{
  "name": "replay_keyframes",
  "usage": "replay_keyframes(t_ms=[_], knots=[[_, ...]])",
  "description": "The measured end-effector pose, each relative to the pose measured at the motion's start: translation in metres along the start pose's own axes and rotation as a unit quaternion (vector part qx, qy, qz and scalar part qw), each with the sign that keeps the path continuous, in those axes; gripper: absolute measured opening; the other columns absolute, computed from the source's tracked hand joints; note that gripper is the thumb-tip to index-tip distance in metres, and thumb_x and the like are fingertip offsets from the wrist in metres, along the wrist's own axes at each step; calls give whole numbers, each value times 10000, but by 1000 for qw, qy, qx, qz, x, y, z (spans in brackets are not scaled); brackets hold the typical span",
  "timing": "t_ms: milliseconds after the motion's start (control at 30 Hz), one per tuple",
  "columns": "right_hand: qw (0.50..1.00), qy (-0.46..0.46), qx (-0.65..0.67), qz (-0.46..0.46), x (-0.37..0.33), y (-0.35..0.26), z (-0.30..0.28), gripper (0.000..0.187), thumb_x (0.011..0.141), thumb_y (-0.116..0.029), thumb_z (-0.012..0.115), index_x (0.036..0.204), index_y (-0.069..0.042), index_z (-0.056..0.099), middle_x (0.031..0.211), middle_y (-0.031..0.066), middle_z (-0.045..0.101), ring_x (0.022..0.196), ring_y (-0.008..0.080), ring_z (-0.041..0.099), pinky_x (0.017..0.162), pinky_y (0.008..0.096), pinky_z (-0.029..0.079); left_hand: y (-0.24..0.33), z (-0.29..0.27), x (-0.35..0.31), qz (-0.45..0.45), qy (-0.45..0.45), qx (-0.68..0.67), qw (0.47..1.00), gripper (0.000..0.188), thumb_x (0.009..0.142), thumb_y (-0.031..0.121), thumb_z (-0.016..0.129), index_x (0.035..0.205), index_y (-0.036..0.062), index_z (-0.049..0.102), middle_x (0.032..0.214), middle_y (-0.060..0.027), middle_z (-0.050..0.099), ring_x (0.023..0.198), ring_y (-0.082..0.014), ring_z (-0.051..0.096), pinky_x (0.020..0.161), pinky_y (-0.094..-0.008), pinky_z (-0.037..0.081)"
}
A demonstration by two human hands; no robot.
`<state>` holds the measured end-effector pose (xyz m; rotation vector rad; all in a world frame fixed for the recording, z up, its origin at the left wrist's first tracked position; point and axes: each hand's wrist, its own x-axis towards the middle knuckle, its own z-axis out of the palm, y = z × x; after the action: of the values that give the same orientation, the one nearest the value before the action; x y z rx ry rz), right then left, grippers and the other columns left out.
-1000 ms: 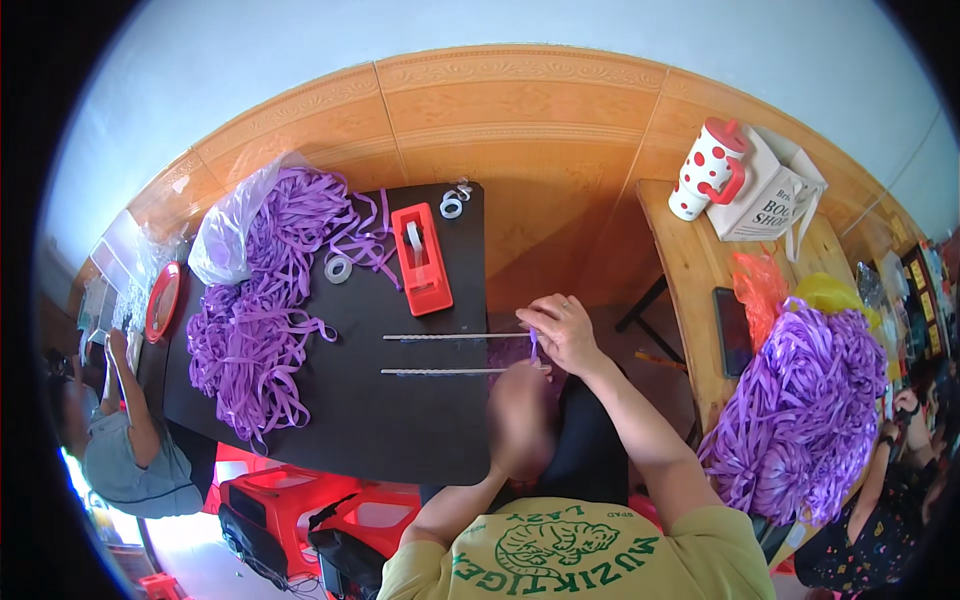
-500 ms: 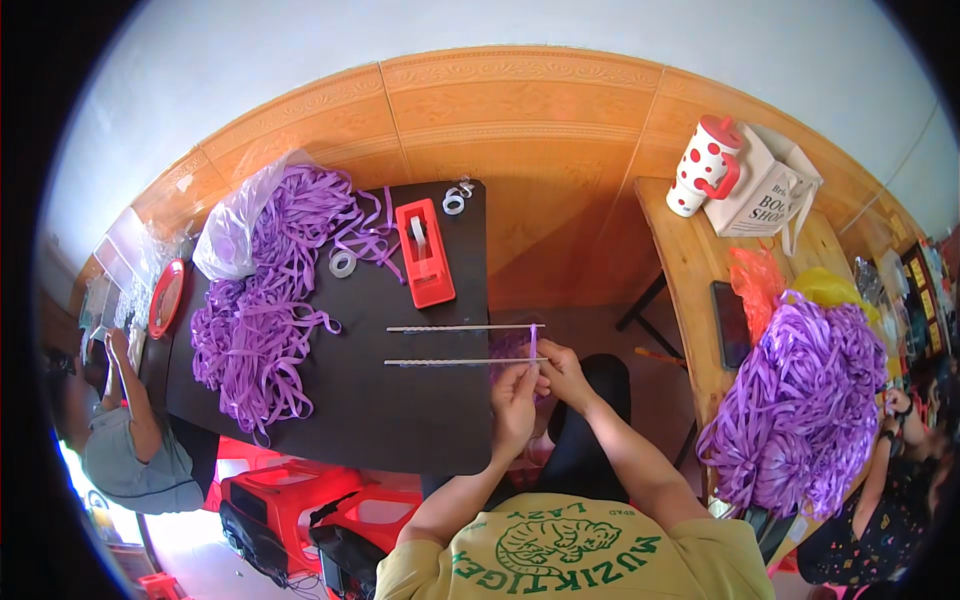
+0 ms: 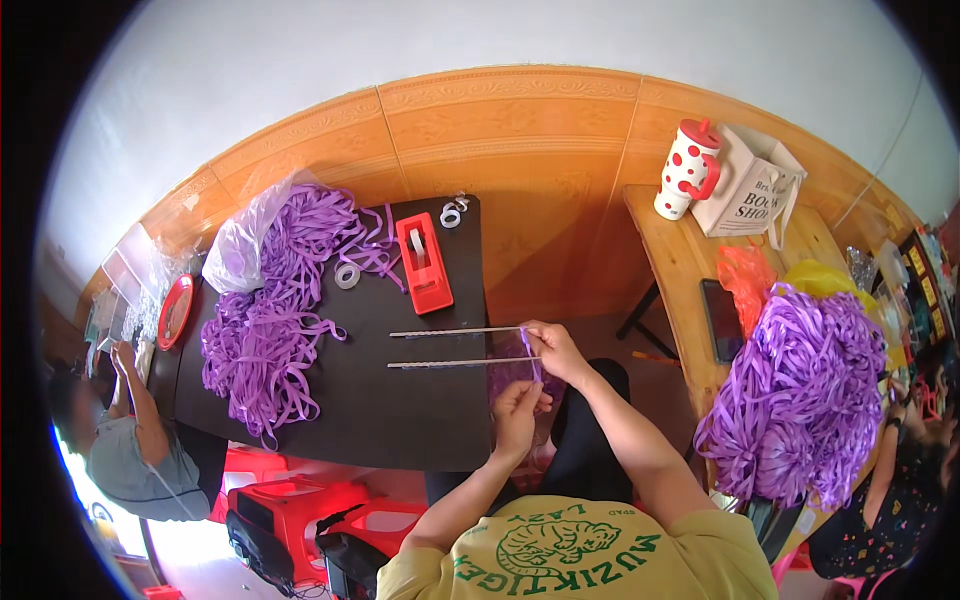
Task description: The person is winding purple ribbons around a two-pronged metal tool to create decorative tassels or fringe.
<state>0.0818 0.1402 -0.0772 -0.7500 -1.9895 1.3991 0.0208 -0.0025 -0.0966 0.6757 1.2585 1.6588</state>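
Observation:
Two thin metal rods, an upper one and a lower one, lie roughly parallel, reaching past the right edge of the dark table. A narrow purple ribbon crosses between their right ends. At the upper rod's tip, my right hand is closed with its fingertips on the ribbon. Lower down, my left hand is closed in a pinch by the ribbon's lower part, below the lower rod. More purple ribbon shows dimly behind my hands, partly hidden by them.
Piled purple ribbon covers the table's left, near a red tape dispenser and tape roll. The wooden table holds another ribbon heap, a phone and a dotted tumbler. One person sits on each side.
My right hand has moved up from the lower rod to the upper rod's tip. My left hand has dropped away from the lower rod. The whole view has shifted slightly.

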Motion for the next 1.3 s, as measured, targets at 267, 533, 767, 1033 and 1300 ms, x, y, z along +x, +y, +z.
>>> replay_keyframes(t_ms=[267, 533, 767, 1033, 1300], knots=[[995, 61, 77, -25, -26, 40, 27, 175, 890, -100, 525, 983, 19, 613, 687, 93, 602, 682, 111, 554, 622, 293, 454, -2, -6, 1, 9, 10, -6, 1000, 165, 929, 147, 558, 917, -4, 622, 749, -82, 652, 652, -119, 603, 630, -228, 478], [968, -8, 223, 114, -108, 64, 60, 177, 923, -79, 485, 956, 1, 638, 751, -12, 585, 683, 56, 516, 583, 221, 423, -11, -16, -8, 16, 14, 44, 999, 177, 929, 90, 528, 1077, -2, 563, 776, -114, 656, 621, -146, 619, 552, -231, 484], [939, -133, 258, 186, -174, 54, 70, 162, 932, -92, 521, 957, -9, 658, 877, 10, 649, 827, 84, 568, 764, 239, 456, 8, -15, -18, -181, -20, -39, 983, 214, 921, 145, 553, 1099, 27, 564, 772, -113, 649, 566, -152, 608, 477, -251, 475], [921, -191, 241, 241, -214, 54, 63, 197, 927, -120, 547, 957, 25, 677, 884, 58, 685, 844, 117, 622, 819, 257, 483, 19, -14, -32, -257, -23, -45, 965, 171, 911, 173, 571, 1020, 47, 610, 781, -105, 655, 556, -170, 605, 533, -251, 470], [900, -229, 287, 235, -219, 28, 58, 187, 862, -158, 637, 941, -6, 712, 887, 71, 701, 838, 126, 633, 824, 253, 478, 19, -19, -45, -228, -39, -31, 972, 226, 916, 149, 565, 1105, 26, 573, 817, -113, 663, 626, -165, 629, 581, -247, 485]])
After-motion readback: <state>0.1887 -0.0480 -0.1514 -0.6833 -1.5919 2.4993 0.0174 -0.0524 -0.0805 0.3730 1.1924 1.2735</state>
